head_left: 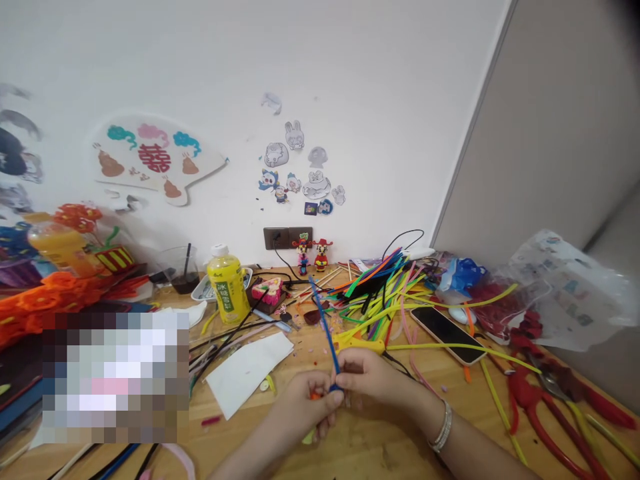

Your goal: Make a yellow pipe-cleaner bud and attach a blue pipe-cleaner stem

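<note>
A blue pipe cleaner (326,320) stands up and away from between my two hands, its lower end bent or wound into a small dark-blue lump. My left hand (307,403) is closed around that lower end, and a bit of orange shows between its fingers. Thumb and fingers of my right hand (367,377) pinch the pipe cleaner just above the lump. What else the left fingers hold is mostly hidden; a yellow-green bit peeks out below them. Just beyond my right hand lies a yellow glue gun (367,345).
Loose coloured pipe cleaners (380,293) are heaped at the back. A yellow bottle (227,283) and white paper (250,373) lie left of centre. On the right are a phone (447,333), red-handled scissors (537,400) and a plastic bag (575,293). Two figurines (321,257) stand by the wall.
</note>
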Action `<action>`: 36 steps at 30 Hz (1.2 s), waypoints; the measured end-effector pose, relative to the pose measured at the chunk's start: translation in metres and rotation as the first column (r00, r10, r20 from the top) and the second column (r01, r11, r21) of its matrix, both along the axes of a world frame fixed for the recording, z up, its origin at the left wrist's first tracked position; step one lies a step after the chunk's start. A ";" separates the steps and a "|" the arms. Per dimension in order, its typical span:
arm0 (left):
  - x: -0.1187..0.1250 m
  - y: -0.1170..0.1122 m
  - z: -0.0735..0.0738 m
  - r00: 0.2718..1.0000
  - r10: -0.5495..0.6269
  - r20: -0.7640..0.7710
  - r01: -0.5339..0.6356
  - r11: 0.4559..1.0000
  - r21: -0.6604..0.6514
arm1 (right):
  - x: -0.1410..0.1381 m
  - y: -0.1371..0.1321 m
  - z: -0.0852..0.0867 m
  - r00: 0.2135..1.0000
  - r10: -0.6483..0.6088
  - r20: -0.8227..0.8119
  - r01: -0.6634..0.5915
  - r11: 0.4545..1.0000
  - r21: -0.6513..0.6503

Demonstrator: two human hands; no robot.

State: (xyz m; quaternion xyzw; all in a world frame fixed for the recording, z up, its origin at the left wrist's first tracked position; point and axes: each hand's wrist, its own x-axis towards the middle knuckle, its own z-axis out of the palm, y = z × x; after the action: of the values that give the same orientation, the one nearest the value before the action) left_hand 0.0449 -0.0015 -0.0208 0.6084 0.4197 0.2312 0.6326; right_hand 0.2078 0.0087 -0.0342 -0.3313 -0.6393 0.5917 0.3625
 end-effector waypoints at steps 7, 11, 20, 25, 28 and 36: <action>-0.003 0.005 0.007 0.997 0.055 0.061 -0.057 0.998 0.027 | -0.003 -0.001 0.003 0.993 -0.096 -0.071 0.099 0.995 0.033; -0.002 0.002 0.005 0.997 0.057 0.041 -0.058 0.998 0.023 | -0.004 -0.003 0.002 0.994 -0.091 -0.052 0.093 0.995 0.037; -0.001 0.004 -0.003 0.997 0.072 0.020 -0.073 0.996 0.046 | -0.004 -0.001 0.000 0.990 -0.130 -0.060 0.132 0.991 0.021; -0.003 0.012 -0.006 0.988 0.146 0.055 -0.152 0.979 0.138 | -0.001 0.012 -0.001 0.934 -0.318 -0.161 0.329 0.943 0.051; -0.006 0.013 -0.007 0.971 0.202 0.128 -0.228 0.941 0.251 | -0.002 0.016 -0.001 0.894 -0.406 -0.191 0.423 0.905 0.056; -0.009 0.018 -0.028 0.991 0.136 -0.011 -0.101 0.788 0.607 | -0.006 0.015 -0.007 0.848 -0.509 -0.149 0.527 0.840 0.129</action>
State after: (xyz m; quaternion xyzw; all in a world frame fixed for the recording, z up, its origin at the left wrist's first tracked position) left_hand 0.0355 0.0166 -0.0484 0.7570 0.3780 0.3759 0.3778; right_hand 0.2017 0.0238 -0.0413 -0.4281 -0.5519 0.4338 0.5692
